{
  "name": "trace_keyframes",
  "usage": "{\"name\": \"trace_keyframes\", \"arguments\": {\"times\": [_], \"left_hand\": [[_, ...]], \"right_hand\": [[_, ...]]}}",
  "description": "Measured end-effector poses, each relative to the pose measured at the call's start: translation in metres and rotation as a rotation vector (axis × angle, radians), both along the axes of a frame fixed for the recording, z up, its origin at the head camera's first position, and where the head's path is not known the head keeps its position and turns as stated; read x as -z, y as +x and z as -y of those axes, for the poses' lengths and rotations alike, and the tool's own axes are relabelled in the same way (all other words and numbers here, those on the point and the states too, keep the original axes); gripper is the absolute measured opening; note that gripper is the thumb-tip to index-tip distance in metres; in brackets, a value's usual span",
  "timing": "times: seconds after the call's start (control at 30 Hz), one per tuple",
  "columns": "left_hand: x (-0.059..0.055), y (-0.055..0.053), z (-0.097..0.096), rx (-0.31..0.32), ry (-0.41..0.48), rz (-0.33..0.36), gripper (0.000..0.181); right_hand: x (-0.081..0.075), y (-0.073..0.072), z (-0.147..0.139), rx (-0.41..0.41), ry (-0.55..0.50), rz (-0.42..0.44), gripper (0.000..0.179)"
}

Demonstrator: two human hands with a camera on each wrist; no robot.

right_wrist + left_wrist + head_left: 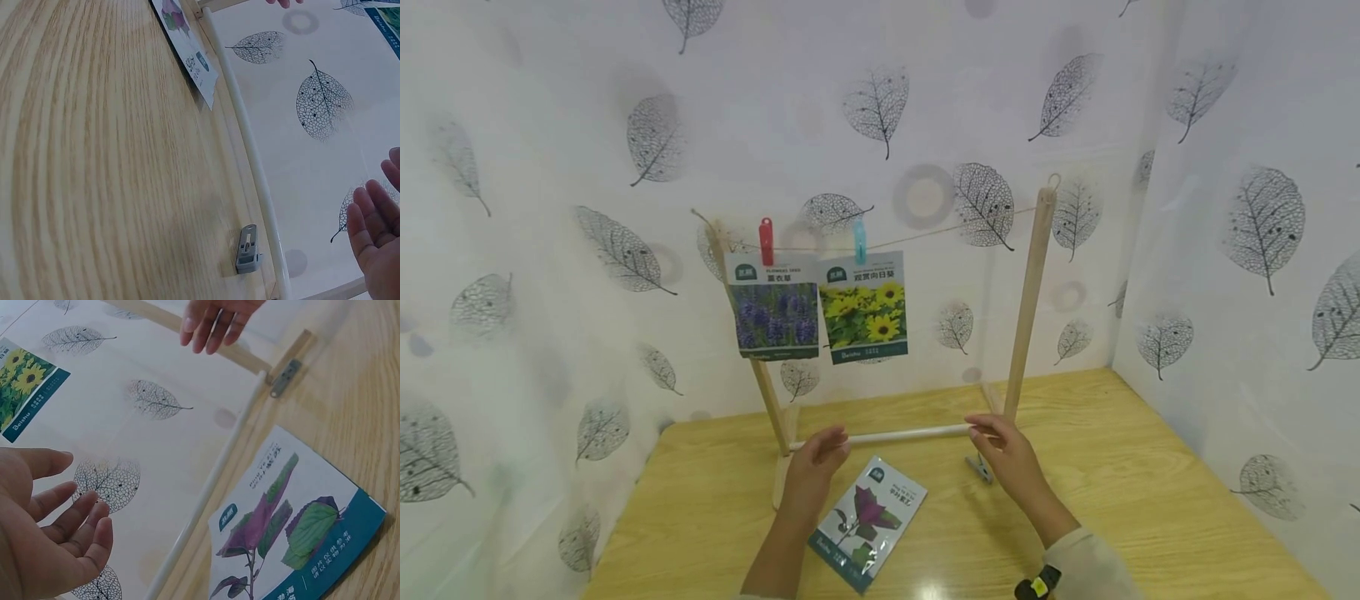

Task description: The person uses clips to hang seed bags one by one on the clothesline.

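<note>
My left hand (814, 467) hovers over the table just left of a seed packet with purple leaves (870, 525), its fingers relaxed and holding nothing. Over on the right, my right hand (1006, 454) is likewise loose, above a grey clothespin (248, 249) that lies on the wood. The packet lies flat, tilted, between my forearms. Two more packets hang from a string: a lavender packet (777, 321) under a red clothespin (766, 242), and a sunflower packet (865, 312) under a light blue clothespin (860, 242).
A wooden frame carries the string, with a left post (767, 400) and a right post (1030, 304). A white rod (910, 435) joins the posts low down. Leaf-printed sheeting (925, 100) encloses the wood-grain table (1120, 500) at the back and sides.
</note>
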State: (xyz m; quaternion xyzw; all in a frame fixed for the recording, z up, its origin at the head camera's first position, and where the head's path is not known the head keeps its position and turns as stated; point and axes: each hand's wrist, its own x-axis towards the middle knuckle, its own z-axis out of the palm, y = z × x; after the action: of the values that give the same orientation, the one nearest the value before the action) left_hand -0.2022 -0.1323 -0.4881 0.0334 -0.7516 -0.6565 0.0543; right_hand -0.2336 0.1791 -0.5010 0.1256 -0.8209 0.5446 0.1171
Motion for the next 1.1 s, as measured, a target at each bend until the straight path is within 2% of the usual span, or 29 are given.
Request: {"name": "trace_keyframes", "arguments": {"times": [0.23, 0.43, 0.67, 0.9, 1.1], "left_hand": [[0.002, 0.003, 0.001, 0.019, -0.010, 0.051, 0.047], [0.009, 0.006, 0.002, 0.014, -0.033, 0.101, 0.047], [0.019, 0.008, 0.002, 0.044, -0.033, 0.076, 0.047], [0.024, 0.010, 0.002, 0.066, -0.029, 0.103, 0.052], [0.028, 0.011, 0.003, 0.059, -0.074, 0.125, 0.050]], "right_hand": [[0.008, -0.001, -0.004, 0.020, 0.016, 0.024, 0.034], [0.014, 0.000, -0.007, 0.043, 0.022, 0.056, 0.030], [0.022, 0.002, -0.007, 0.062, 0.011, 0.150, 0.031], [0.032, 0.001, -0.010, 0.051, 0.016, 0.215, 0.033], [0.036, 0.000, -0.011, 0.044, 0.026, 0.247, 0.037]]}}
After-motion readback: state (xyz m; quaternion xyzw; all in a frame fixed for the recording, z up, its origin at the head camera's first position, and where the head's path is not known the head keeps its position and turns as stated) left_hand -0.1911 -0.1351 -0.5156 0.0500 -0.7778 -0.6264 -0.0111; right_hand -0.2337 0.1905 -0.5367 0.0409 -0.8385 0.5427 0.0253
